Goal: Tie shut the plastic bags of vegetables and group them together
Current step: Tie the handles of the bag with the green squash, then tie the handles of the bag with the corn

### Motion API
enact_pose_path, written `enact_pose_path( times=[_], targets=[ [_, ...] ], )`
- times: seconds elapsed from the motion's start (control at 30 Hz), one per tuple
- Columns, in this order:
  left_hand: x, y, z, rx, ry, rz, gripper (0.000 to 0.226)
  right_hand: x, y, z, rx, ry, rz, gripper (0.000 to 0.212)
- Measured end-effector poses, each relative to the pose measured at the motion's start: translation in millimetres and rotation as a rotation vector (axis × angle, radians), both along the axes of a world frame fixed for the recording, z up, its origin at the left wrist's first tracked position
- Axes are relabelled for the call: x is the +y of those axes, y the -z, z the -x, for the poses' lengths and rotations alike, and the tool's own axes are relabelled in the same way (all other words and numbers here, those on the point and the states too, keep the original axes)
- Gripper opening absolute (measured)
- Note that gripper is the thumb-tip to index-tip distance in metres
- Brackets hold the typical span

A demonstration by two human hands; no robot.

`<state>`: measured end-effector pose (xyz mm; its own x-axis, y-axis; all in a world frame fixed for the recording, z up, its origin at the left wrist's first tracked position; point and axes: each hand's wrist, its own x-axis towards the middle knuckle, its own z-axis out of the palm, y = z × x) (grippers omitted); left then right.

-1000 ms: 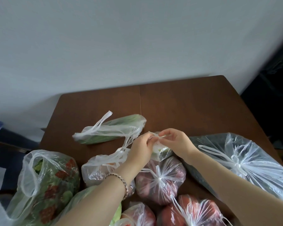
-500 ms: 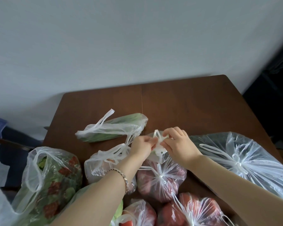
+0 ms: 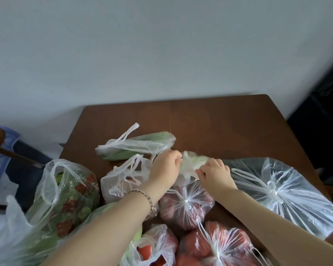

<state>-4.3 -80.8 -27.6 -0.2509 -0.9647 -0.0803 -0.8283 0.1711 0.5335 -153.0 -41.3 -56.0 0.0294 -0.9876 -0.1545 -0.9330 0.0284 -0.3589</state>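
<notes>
Brown table (image 3: 229, 123), white wall (image 3: 161, 45) behind; blue cloth (image 3: 2, 160) far L; dark object (image 3: 321, 135) R.

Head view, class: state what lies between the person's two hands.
A small clear plastic bag holding something pale green lies between the left hand and the right hand, both pinching its plastic, as the head view shows.

Both forearms are reaching forward — hands close together. Left hand (image 3: 165, 167) and right hand (image 3: 216, 174) are pinching the small bag (image 3: 193, 163).
</notes>
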Motion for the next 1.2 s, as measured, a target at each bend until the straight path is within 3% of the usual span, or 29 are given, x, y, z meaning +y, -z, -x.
enact_pose_path(
  times=[0.1, 0.17, 0.3, 0.37, 0.47, 0.57, 0.67, 0.77, 0.87, 0.97, 1.03, 1.2],
  targets=[
    [7.9, -23.5, -20.9, -0.114, 0.248, 0.395, 0.029, 8.1, -21.5, -10.8, -0.157, -0.012, 0.105, 0.024],
    [13.2, -26.8, -43.0, -0.244, 0.229, 0.58, 0.038, 12.0, -35.7, -22.1, -0.273, -0.035, 0.154, 0.021],
    [29.2, -35.7, -96.7, -0.34, -0.006, 0.296, 0.069, 15.2, -51.3, -53.0, -0.346, -0.149, -0.132, 0.033],
    [35.0, -34.6, -115.8, -0.369, -0.029, 0.158, 0.057, 18.5, -48.5, -72.8, -0.261, -0.217, -0.208, 0.049],
    [41.7, -35.6, -131.4, -0.284, -0.056, 0.146, 0.017, 25.7, -40.1, -103.0, -0.086, -0.292, -0.145, 0.067],
    [40.4, -37.7, -147.4, -0.179, -0.112, 0.138, 0.029, 23.3, -32.5, -128.6, -0.054, -0.167, -0.092, 0.076],
    [34.6, -53.1, -158.6, 0.149, -0.228, 0.073, 0.031, 14.4, -26.4, -143.3, -0.083, 0.047, -0.09, 0.081],
    [29.0, -67.6, -173.4, 0.412, -0.275, 0.094, 0.032, 12.6, -25.9, -156.0, -0.018, 0.094, -0.035, 0.058],
    [28.3, -70.2, -186.1, 0.512, -0.24, 0.141, 0.021, 14.1, -36.8, -159.9, -0.092, 0.159, 0.036, 0.034],
    [29.9, -69.5, -196.8, 0.636, -0.401, 0.109, 0.02, 21.8, -45.9, -157.3, -0.229, 0.23, 0.097, 0.028],
    [32.1, -68.8, -200.1, 0.687, -0.492, 0.022, 0.026, 31.0, -55.4, -155.3, -0.369, 0.271, 0.159, 0.036],
    [40.5, -71.9, -198.9, 0.828, -0.469, -0.149, 0.026, 47.1, -75.6, -148.1, -0.438, 0.302, 0.315, 0.03]
  ],
)
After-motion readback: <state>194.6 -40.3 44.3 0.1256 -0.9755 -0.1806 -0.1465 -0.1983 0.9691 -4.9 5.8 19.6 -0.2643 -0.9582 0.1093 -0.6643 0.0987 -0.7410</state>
